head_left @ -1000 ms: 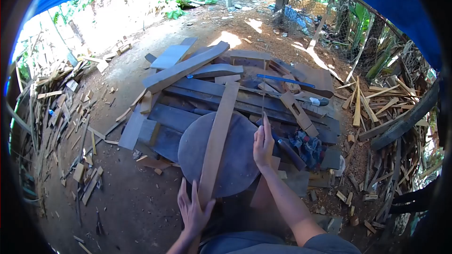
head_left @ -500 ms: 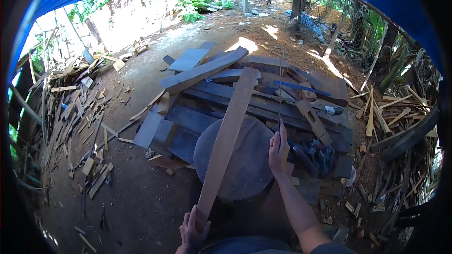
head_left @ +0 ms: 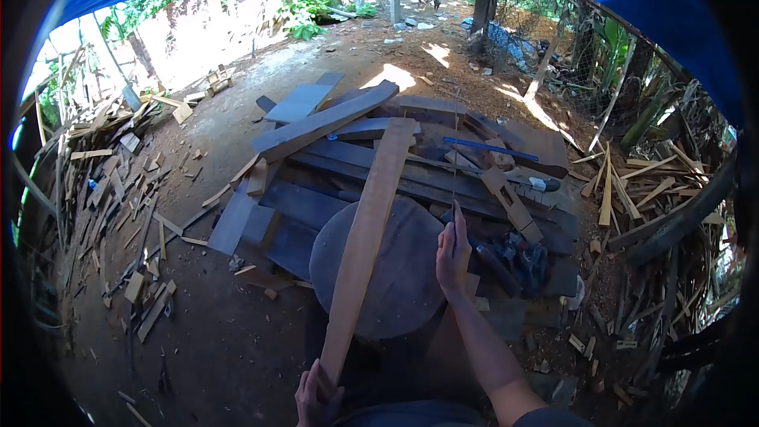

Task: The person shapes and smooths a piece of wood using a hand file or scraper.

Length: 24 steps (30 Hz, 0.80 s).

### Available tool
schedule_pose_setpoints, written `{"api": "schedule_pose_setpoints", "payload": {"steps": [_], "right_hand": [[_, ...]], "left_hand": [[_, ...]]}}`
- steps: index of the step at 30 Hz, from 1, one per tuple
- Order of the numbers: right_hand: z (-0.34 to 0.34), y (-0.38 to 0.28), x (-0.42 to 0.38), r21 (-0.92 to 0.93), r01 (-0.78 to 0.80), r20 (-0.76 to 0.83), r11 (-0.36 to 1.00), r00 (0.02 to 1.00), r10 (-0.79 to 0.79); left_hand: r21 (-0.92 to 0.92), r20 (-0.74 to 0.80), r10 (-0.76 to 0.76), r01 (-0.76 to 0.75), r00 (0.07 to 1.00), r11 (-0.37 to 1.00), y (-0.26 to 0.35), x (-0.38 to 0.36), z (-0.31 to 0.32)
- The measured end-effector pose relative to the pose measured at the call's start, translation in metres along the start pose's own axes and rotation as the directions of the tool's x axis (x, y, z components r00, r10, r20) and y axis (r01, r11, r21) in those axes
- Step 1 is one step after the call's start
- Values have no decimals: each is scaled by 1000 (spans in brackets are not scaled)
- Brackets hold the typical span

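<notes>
My left hand [head_left: 319,397] is closed around the near end of a long wooden plank [head_left: 365,241]. The plank slants away from me across a round wooden block [head_left: 403,269], its far end over a pile of boards. Held upright in my right hand [head_left: 453,253], to the right of the plank, is a long thin blade [head_left: 456,150] seen almost edge-on. It looks like a machete, though its handle is mostly hidden by my fingers. The blade stands apart from the plank.
Beyond the block lie stacked boards [head_left: 296,217], a thick beam [head_left: 328,120] and a blue strip [head_left: 490,149]. Dark plastic [head_left: 526,261] lies right of my right hand. Offcuts [head_left: 154,308] litter the ground at left; scrap wood [head_left: 672,198] is heaped at right. A blue tarp [head_left: 609,0] hangs overhead.
The view has turned slightly right, so everything sits a little farther left. Both hands keep their grips, and the plank and blade hold nearly the same positions relative to the block.
</notes>
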State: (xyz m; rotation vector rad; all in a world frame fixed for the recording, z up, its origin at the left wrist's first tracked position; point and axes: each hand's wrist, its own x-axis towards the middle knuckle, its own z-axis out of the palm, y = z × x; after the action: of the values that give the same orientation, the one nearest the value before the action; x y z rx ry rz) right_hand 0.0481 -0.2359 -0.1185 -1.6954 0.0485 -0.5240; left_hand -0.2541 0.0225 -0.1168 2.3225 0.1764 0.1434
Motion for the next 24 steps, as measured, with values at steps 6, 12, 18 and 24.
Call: {"api": "schedule_pose_setpoints", "payload": {"steps": [6,12,18,24], "right_hand": [[0,-4,0,60,-40,44,997,998,37],[0,-5,2,-31,64,7,997,998,-63],[-1,-4,2,-77,91,13,993,996,-90],[0,-2,2,-87,83,28,993,996,-81]], "left_hand": [[-708,354,-175,385,919,592,43,52,-25],[-794,605,-37,606,795,55,22,47,-22],[-771,636,8,636,772,-44,11,44,-21],[-726,684,1,681,730,-101,16,42,-16]]}}
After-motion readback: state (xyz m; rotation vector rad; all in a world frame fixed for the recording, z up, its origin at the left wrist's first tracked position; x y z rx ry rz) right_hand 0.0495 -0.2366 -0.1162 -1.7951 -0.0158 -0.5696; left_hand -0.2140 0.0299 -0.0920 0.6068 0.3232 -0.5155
